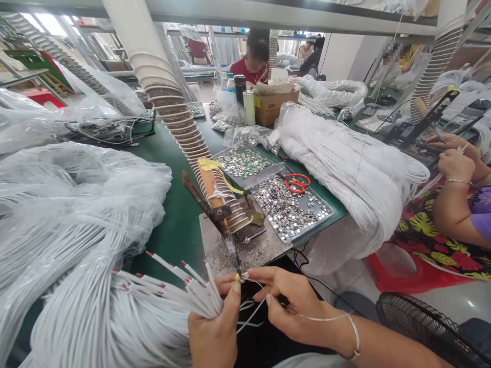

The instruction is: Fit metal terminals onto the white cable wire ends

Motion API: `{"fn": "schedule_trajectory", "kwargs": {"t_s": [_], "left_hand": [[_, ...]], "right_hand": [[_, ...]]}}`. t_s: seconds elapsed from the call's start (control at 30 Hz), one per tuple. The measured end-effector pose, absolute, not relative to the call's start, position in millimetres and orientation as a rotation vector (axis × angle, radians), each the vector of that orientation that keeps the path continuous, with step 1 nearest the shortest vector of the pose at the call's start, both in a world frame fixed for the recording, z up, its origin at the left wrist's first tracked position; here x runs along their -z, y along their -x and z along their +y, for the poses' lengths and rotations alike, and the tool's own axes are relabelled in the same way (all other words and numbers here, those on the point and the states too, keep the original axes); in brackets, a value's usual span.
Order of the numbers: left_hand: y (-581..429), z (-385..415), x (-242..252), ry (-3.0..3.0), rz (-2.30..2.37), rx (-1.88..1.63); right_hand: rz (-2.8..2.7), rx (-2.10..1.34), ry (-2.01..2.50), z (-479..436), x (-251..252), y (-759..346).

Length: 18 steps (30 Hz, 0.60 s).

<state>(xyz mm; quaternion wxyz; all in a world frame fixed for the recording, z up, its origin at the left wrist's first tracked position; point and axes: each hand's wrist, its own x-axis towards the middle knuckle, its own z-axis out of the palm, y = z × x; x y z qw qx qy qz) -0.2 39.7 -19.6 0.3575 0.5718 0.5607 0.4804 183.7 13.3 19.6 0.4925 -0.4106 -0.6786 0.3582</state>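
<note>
Left hand (pixel 217 324) is right up front, below the iron (pixel 221 213), with its grip closed around a bunch of white cables (pixel 203 296). So the cables sit just left of the iron's tip, ends fanned out, a lot of them red. Thumb and finger also pinch something small, a yellow bit (pixel 238 278) right at the tip, too tiny to make out properly.

Right hand (pixel 293 299) is just right of the tip, grip pinched shut on a thin wire (pixel 324 319) that trails back toward the wrist, which has a bracelet (pixel 356 338) on it.

Left of the iron there's a huge heap (pixel 84 204) of white cable, partly in clear plastic. Fat hose (pixel 180 122) comes down to the iron, and a grubby plate (pixel 215 245) is under it on the green counter (pixel 177 222).

Right of the iron: near tray (pixel 322 207) full of shiny little parts with a red-handled tool (pixel 297 183) on top, far tray (pixel 264 177) with green and silver bits. Box (pixel 274 108) and dark bottle (pixel 240 89) are beyond those. Farther right of the iron, another bundle (pixel 345 168), then a co-worker's hand (pixel 456 164).
</note>
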Motion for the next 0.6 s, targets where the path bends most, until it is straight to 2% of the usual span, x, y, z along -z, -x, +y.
{"fn": "schedule_trajectory", "kwargs": {"t_s": [0.23,0.5,0.6], "left_hand": [[-8.4,48.0,-16.9,-1.616,1.398,-1.293],[2.6,40.8,30.3,-1.399,1.455,-1.261],[-1.7,35.9,33.7,-1.198,1.474,-1.286]], "right_hand": [[-1.598,-0.888,0.931,14.3,-15.2,-181.6],[-1.622,-0.91,0.97,13.1,-11.4,-184.0],[-1.634,-0.906,0.967,11.1,-9.1,-184.1]]}}
